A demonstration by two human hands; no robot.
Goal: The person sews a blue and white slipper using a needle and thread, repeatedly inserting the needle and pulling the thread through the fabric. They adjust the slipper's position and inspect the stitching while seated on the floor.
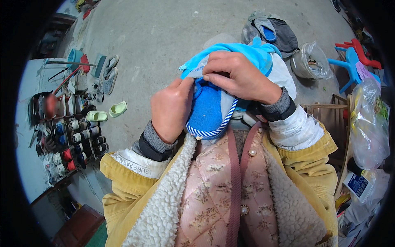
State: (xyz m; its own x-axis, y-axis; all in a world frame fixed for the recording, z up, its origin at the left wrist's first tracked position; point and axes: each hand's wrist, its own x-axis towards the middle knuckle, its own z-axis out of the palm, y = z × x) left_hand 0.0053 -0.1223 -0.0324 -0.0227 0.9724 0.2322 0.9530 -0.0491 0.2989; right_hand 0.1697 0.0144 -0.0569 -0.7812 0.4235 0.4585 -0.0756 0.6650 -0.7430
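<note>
Pinching the blue-lined slipper (206, 109) with left hand (170, 108) and right hand (242, 76) closed at its opening, I judge from afar that an even, gentle pull serves best.

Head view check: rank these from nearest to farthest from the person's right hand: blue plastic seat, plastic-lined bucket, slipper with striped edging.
1. Slipper: in the right hand's grasp, in front of the body.
2. Plastic-lined bucket: on the floor, to the hand's right.
3. Blue plastic seat: farther right, beyond the bucket.
</note>
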